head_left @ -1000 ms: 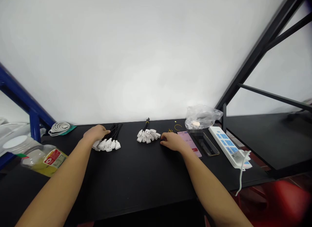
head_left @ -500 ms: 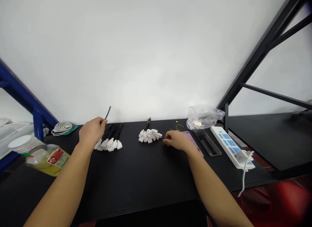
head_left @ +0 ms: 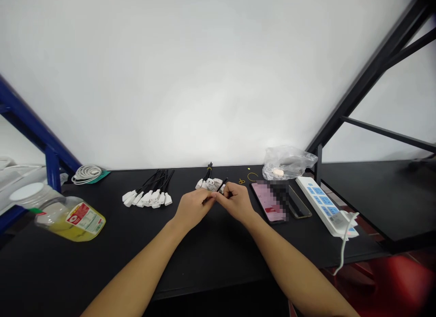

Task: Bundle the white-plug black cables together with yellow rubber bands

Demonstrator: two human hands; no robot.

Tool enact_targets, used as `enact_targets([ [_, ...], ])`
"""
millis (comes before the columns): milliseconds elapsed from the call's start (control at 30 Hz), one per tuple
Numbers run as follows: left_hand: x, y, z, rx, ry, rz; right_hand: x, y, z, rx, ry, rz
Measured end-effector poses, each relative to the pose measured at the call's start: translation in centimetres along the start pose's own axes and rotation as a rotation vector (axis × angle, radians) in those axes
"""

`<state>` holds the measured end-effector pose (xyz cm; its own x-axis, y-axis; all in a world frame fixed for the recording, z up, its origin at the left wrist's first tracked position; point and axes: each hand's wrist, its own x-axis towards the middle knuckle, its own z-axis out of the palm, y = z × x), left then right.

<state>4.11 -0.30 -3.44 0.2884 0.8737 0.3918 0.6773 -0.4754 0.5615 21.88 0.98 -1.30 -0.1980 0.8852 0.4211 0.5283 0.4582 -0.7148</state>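
Observation:
My left hand [head_left: 194, 206] and my right hand [head_left: 236, 201] meet over the middle of the black table [head_left: 211, 249], fingers pinched together. Between them runs a short black cable [head_left: 221, 186], and both hands are closed on it. Just behind the hands lies a tied bundle of black cables with white plugs [head_left: 209, 182]. A loose row of the same white-plug cables [head_left: 148, 195] lies to the left, away from both hands.
A phone [head_left: 269, 201] with a pink screen and a white power strip [head_left: 327, 206] lie at the right, behind them a crumpled plastic bag [head_left: 288, 162]. Small yellow ties [head_left: 250, 176] lie near the wall. A clear bottle [head_left: 66, 215] lies on its side at the left, with a coiled white cable [head_left: 86, 174] behind it.
My left hand lifted one black cable out of the loose row and carried it right to the table's middle. My right hand came left from beside the phone to meet it.

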Motion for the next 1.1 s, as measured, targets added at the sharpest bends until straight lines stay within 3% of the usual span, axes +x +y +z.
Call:
enact_targets([
  [100, -0.3, -0.3, -0.1, -0.021, -0.020, 0.038, 0.1, 0.3, -0.2, -0.054, -0.086, -0.016],
  [200, -0.1, -0.9, -1.7, 0.042, -0.033, 0.076, -0.1, 0.3, -0.4, -0.056, -0.117, -0.095],
  [267, 0.1, -2.3, -3.5, 0.168, 0.074, 0.000, -0.1, 0.4, -0.4, -0.045, -0.083, -0.114],
  [333, 0.2, -4.3, -5.4, 0.367, 0.179, -0.182, -0.1, 0.6, -0.4, -0.022, -0.061, -0.114],
  [400, 0.2, -6.5, -6.9, 0.557, 0.114, -0.389, 0.0, 0.9, -0.3, 0.004, -0.067, -0.113],
  [467, 0.1, -8.2, -7.6, 0.642, -0.036, -0.547, 0.1, 1.1, -0.3, 0.000, -0.096, -0.106],
  [567, 0.0, -9.1, -7.9, 0.652, -0.155, -0.632, 0.4, 1.2, -0.2, -0.055, -0.180, -0.110],
  [667, 0.0, -8.4, -8.0, 0.638, -0.063, -0.613, 0.5, 1.3, -0.1, -0.099, -0.258, -0.137],
  [767, 0.2, -7.2, -8.0, 0.577, 0.147, -0.522, 0.5, 1.4, 0.1, -0.091, -0.254, -0.128],
  [833, 0.2, -6.2, -7.4, 0.394, 0.266, -0.448, 0.4, 1.5, 0.3, -0.054, -0.229, -0.106],
  [900, 0.2, -5.0, -6.1, 0.117, 0.309, -0.388, 0.3, 1.6, 0.6, 0.006, -0.214, -0.089],
  [1000, -0.1, -2.6, -3.4, -0.150, 0.191, -0.259, 0.1, 1.7, 0.8, 0.099, -0.193, -0.091],
  [1100, -0.5, -0.6, -1.3, -0.118, -0.014, -0.118, 0.1, 1.8, 0.8, 0.120, -0.164, -0.136],
])
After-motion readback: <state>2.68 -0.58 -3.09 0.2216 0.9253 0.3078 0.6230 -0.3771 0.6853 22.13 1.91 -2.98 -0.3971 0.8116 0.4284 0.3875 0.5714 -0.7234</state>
